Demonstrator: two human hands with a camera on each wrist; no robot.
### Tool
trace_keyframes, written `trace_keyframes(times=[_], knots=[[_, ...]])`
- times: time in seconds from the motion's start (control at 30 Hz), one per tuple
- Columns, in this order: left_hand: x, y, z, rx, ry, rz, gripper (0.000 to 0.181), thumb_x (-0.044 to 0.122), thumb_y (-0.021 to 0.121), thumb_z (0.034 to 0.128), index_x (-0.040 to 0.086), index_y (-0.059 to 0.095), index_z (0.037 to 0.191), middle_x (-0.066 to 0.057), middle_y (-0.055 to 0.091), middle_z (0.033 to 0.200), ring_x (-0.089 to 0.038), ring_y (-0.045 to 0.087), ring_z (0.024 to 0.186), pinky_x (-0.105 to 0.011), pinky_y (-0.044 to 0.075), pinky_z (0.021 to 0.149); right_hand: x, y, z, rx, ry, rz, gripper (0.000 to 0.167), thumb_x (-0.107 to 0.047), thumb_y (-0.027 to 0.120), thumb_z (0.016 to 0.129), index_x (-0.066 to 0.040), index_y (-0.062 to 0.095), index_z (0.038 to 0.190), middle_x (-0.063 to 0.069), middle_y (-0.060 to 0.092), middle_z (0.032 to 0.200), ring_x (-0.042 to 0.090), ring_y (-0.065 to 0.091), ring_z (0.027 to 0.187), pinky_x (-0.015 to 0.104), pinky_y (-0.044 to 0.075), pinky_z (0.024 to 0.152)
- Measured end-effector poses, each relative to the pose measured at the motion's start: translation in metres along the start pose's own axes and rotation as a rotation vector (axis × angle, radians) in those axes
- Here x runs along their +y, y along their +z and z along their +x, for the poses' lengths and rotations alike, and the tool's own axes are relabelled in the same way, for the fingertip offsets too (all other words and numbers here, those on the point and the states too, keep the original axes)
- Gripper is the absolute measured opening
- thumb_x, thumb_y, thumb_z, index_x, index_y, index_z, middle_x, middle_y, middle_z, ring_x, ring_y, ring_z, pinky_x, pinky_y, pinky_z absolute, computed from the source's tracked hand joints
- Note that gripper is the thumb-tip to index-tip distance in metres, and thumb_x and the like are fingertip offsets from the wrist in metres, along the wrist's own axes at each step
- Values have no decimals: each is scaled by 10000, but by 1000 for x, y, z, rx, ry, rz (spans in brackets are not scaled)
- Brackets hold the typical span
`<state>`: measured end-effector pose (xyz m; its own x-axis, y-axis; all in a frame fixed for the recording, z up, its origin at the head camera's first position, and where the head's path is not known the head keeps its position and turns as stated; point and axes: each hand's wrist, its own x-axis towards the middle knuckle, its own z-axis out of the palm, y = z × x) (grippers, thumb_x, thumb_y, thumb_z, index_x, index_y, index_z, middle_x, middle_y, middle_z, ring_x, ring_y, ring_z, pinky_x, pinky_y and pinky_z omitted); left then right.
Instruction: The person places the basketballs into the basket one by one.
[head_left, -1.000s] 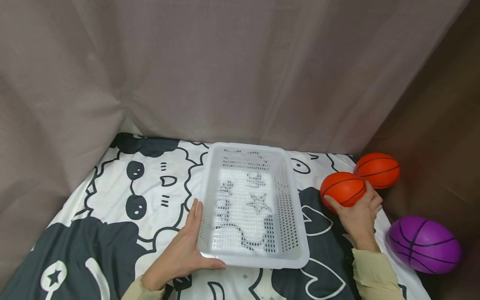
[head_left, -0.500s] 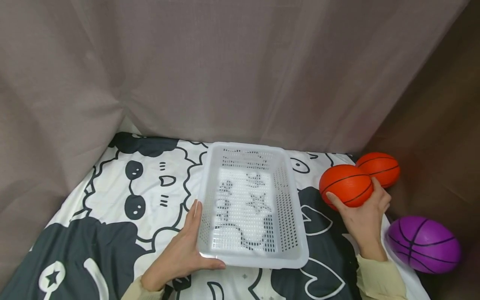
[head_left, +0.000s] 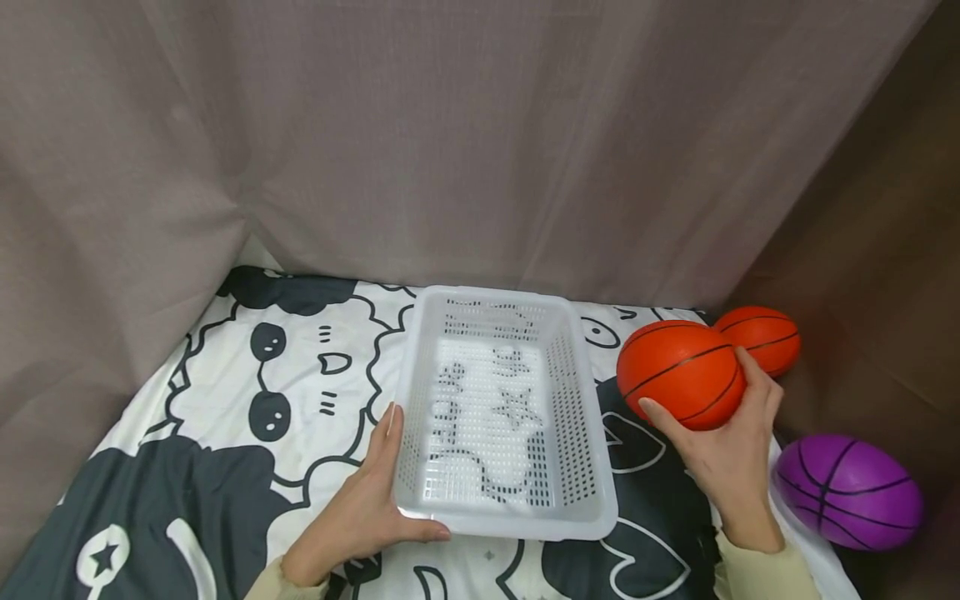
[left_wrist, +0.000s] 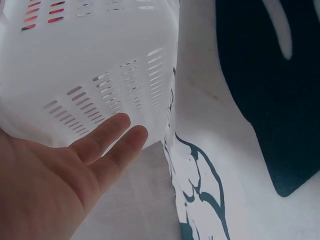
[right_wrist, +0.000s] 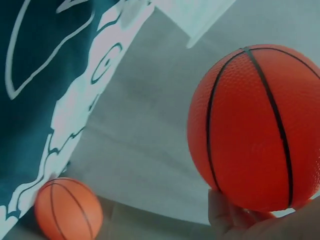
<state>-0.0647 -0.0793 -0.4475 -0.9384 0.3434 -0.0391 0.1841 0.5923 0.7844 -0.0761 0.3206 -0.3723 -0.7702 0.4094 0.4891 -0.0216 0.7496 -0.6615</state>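
Taupe drape (head_left: 465, 142) behind and at left — soft vertical folds. Darker brown cloth (head_left: 877, 275) at right, in shadow. Below, a black-and-white cartoon-print sheet (head_left: 225, 392), far edge against the drape — small pale patch (head_left: 257, 253) at the far left corner. Light soft, muted.

A black-lined orange ball (head_left: 678, 375) is held beside an upright white basket (head_left: 525, 524).

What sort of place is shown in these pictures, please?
Probably a curtained-off corner indoors, perhaps at home: plain brownish fabric hangs behind and at the sides, a cartoon-printed cloth is spread below, and a white basket stands on it.
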Motion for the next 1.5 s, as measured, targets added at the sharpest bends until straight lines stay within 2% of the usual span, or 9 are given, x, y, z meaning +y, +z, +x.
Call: trace_keyframes(times=[0.13,0.23,0.43,0.67,0.87,0.97,1.07,1.2,1.5], knots=[[0,0,0,-1,-7,-3,1518,745,818,463,236,-105,1554,-49,-70,1619,-348,457,1247,-452,479,886,-8,-2,-4,-13,-88,21,1153,-173,945,554,-387,303,1487,24,346,1461,147,333,1267,268,408,902],[0,0,-1,2,-11,0,1517,751,814,461,241,-106,1554,-45,-64,1619,-336,469,1232,-447,478,886,-13,-2,-7,-28,-154,70,1160,-129,957,508,-300,358,1487,1,353,1468,139,340,1275,142,357,889],[0,0,-2,10,-8,6,1519,748,816,460,219,-91,1558,-41,-52,1620,-305,491,1205,-425,482,879,-20,1,-14,-101,-225,142,1202,-89,968,463,-195,363,1496,8,333,1486,150,310,1313,161,364,932],[0,0,-3,20,2,11,1523,762,807,451,197,-66,1564,-90,-22,1620,-332,469,1245,-453,470,916,-32,6,-22,-155,-373,186,1220,-95,977,399,-100,396,1472,126,372,1435,188,365,1266,127,351,939],[-1,0,-3,21,5,-4,1522,748,817,455,192,-64,1564,-104,-16,1618,-353,426,1289,-479,443,955,-45,12,-29,-246,-421,138,1244,-173,990,415,-130,375,1495,129,362,1447,244,412,1243,104,351,933],[-1,0,-2,17,-1,-4,1518,745,819,457,207,-70,1563,-81,-18,1618,-342,444,1271,-473,453,941,-49,16,-34,-302,-421,126,1254,-217,998,422,-146,366,1502,105,345,1466,260,417,1254,163,383,936],[0,0,-2,12,-16,-5,1518,754,815,451,224,-75,1562,-51,-22,1619,-317,470,1239,-458,467,918,-54,21,-40,-362,-414,129,1249,-262,999,443,-167,354,1509,89,324,1480,283,418,1268,350,470,929],[1,0,-1,4,-40,-11,1524,762,814,434,248,-74,1560,-10,-32,1619,-274,488,1202,-438,466,918,-57,29,-47,-432,-415,146,1221,-324,986,485,-189,341,1514,81,304,1483,309,432,1255,551,489,861],[2,-1,-1,11,-23,-18,1512,763,812,434,253,-55,1563,-8,-30,1620,-271,466,1233,-454,442,959,-60,49,-58,-590,-434,132,1149,-513,917,556,-246,338,1512,12,283,1510,243,377,1303,525,488,890]])
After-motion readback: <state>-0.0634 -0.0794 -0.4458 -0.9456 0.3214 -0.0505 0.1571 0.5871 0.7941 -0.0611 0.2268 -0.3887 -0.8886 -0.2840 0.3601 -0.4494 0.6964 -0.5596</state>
